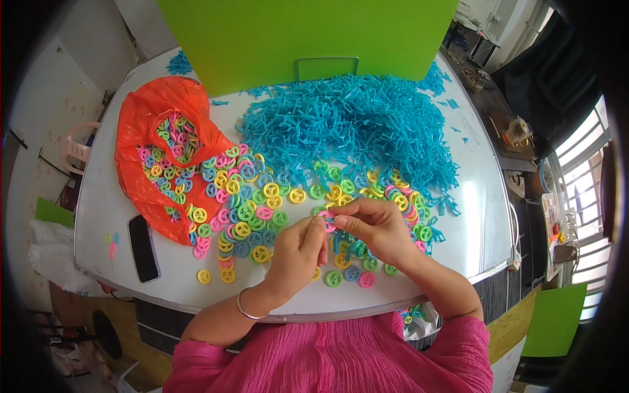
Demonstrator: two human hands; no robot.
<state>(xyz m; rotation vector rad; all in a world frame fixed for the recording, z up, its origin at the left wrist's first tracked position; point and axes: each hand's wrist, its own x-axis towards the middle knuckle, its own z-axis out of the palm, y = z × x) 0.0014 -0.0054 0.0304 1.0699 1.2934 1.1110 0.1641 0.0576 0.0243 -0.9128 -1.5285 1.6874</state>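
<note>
My left hand (298, 252) and my right hand (377, 229) meet over the near middle of the table, fingers pinched. Between their fingertips is a small pink plastic wheel (329, 223) with a spoked centre. Whether a blue piece is also in my fingers is too small to tell. Many loose wheels in yellow, green, blue and pink surround the hands, among them a yellow wheel (261, 254) beside my left hand and a pink wheel (366, 280) below my right. Beyond lies a large heap of short blue plastic strips (354, 124).
An open red plastic bag (141, 108) holding more wheels lies at the left. Near it rests a dark phone (143, 249) on the white table (183, 281). A bright green panel (308, 36) with a metal handle (327, 59) stands at the far edge.
</note>
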